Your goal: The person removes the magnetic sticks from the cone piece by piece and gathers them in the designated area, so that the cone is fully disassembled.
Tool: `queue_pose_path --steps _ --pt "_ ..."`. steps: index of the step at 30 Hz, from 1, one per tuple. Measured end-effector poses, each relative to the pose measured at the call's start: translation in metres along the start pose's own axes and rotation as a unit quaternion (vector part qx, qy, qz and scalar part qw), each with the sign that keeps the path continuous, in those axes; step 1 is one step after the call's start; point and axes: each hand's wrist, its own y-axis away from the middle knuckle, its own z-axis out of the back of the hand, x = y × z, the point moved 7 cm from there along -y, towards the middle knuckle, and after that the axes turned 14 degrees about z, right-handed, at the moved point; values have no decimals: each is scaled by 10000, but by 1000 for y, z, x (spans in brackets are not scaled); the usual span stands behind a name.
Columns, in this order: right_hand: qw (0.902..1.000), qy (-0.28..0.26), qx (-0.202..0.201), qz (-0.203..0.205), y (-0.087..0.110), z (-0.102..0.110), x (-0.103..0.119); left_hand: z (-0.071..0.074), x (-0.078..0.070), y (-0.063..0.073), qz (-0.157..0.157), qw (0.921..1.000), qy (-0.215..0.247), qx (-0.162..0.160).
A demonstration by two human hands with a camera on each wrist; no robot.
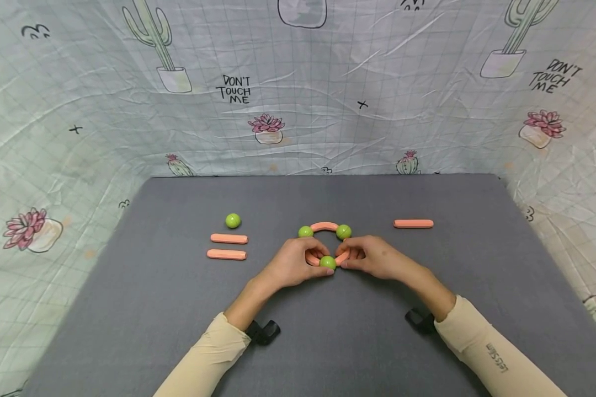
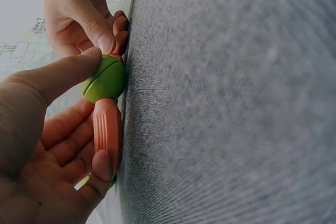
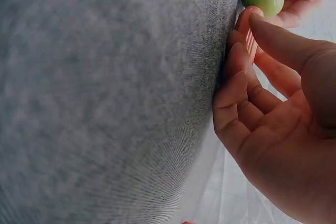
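In the head view, curved orange ribbed sticks and green balls are joined into a ring on the table. My left hand (image 1: 294, 261) holds the near green ball (image 1: 328, 263), its thumb lying across the ball in the left wrist view. One finger of that hand rests on the left curved orange stick (image 2: 108, 129). My right hand (image 1: 377, 257) pinches the right curved orange stick (image 3: 251, 38) between thumb and fingers, close beside the same ball. At the far side, a curved orange stick (image 1: 324, 226) spans a left green ball (image 1: 305, 231) and a right green ball (image 1: 344, 231).
Left of the ring lie a loose green ball (image 1: 233, 220) and two straight orange sticks, an upper stick (image 1: 229, 238) and a lower stick (image 1: 227, 254). Another straight orange stick (image 1: 413, 223) lies to the right. A printed curtain (image 1: 318, 143) hangs behind the grey table (image 1: 323, 342).
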Motion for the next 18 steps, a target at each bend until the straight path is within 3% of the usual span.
queue_pose_path --steps 10,18 --pt "9997 -144 189 -50 7 3 -3 4 4 1 152 9993 115 311" --pt "9995 -176 236 -94 11 4 -4 11 -2 11 -567 9965 -593 169"
